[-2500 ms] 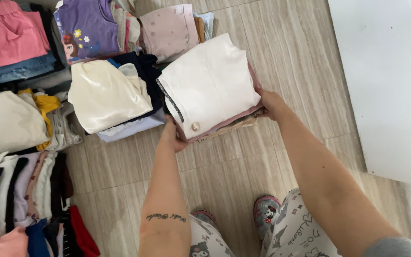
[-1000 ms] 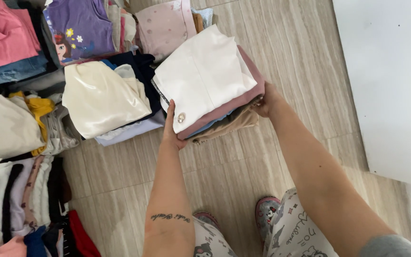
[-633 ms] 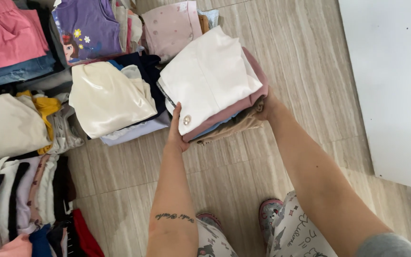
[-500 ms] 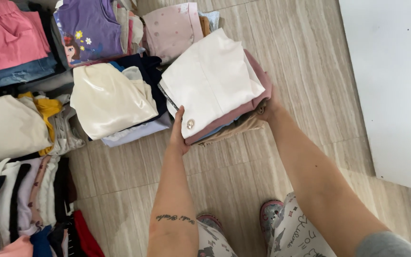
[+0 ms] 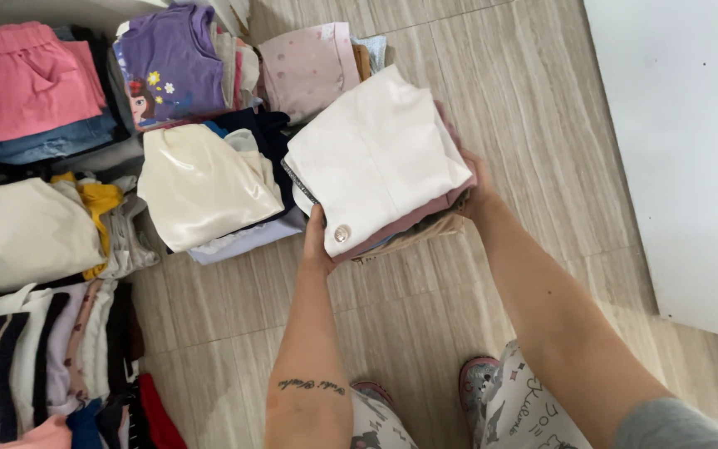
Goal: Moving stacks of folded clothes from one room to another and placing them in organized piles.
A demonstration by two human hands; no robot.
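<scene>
Now | folded stack (image 5: 376, 162): white top, pink beneath; button | hands grip sides

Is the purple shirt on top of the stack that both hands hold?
No, a white garment tops the held stack; the purple shirt lies apart.

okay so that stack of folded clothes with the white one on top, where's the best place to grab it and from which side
Grip the stack of folded clothes at its two opposite side edges, low down, as the left hand and right hand do. It is several loose layers, so squeezing inward from both sides likely keeps it together.
</scene>
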